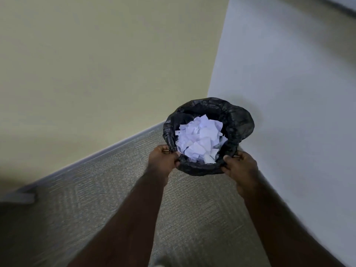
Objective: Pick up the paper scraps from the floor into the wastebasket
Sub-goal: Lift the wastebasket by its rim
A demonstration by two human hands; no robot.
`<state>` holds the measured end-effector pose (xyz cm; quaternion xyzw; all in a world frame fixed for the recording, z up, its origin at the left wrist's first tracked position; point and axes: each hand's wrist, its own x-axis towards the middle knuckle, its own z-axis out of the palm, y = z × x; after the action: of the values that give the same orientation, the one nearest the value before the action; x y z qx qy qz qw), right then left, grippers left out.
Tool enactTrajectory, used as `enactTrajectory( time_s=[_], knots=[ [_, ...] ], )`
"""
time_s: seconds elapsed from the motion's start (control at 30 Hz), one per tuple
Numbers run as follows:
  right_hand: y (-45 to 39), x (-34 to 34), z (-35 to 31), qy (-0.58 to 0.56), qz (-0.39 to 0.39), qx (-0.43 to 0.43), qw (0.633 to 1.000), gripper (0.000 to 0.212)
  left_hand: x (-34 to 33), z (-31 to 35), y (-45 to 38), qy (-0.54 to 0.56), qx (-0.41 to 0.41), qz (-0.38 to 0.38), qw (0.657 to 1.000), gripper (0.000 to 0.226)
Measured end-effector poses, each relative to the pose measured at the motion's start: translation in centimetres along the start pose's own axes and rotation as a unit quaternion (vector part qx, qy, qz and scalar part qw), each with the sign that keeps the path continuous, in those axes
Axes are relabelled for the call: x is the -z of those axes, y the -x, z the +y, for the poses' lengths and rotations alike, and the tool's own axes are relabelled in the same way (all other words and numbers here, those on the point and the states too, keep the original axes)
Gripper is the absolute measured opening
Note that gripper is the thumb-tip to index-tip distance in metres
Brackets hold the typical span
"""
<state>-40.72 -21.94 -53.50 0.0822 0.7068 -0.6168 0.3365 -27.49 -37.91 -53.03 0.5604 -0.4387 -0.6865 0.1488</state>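
A: Entry, head view. Wastebasket (209,135), lined with a black bag (240,122), is held at the corner where the beige wall (86,64) meets the pale grey wall (289,74).

B: Hand states?

A: Left hand (163,158) grips the near-left rim, fingers curled over the bag's edge. Right hand (239,164) grips the near-right rim the same way, thumb on top. Both closed around the rim, nothing else in either.

B: Why two hands, opposite sides?

A: My reading: a symmetric hold keeps the mouth level, so the loose contents stay put. Gripping through the liner also pins the bag against the rim and stops it slipping inward.

B: Where are the paper scraps (200,140)?

A: Inside the basket, a white heap reaching well up the liner. None visible on the carpet floor (115,189) in this view, though the frame is blurred and covers only part of the floor.

B: Is the basket resting on the floor?

A: Cannot tell. Its base is hidden below the rim.

B: Task stage?

A: Judged late: scraps collected, and the basket seems to be handled as a whole near the corner, probably its standing place. Risk is minor: tipping the rim would spill the light scraps.
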Motion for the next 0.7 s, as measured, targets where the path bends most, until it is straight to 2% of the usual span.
enactTrajectory(
  time_s=[0.17,0.4,0.5,0.7],
  knots=[
    [-2.0,-1.8,-2.2,0.0,0.021,-0.008,1.0,0.023,-0.9,1.9,-3.2,-0.01,0.008,-0.007,1.0,0.022],
    [-5.5,-4.8,-4.3,0.029,0.05,-0.008,0.998,0.024,-2.0,4.9,-8.2,-0.049,0.004,-0.026,0.998,0.013],
    [-6.8,-5.7,-4.7,0.012,0.048,-0.014,0.999,0.016,-2.3,5.4,-10.5,-0.056,0.006,-0.038,0.998,0.016],
    [-11.8,-7.1,-4.1,0.024,0.063,-0.023,0.997,0.022,-3.9,5.4,-14.9,-0.074,0.015,-0.042,0.996,0.015]
  ],
)
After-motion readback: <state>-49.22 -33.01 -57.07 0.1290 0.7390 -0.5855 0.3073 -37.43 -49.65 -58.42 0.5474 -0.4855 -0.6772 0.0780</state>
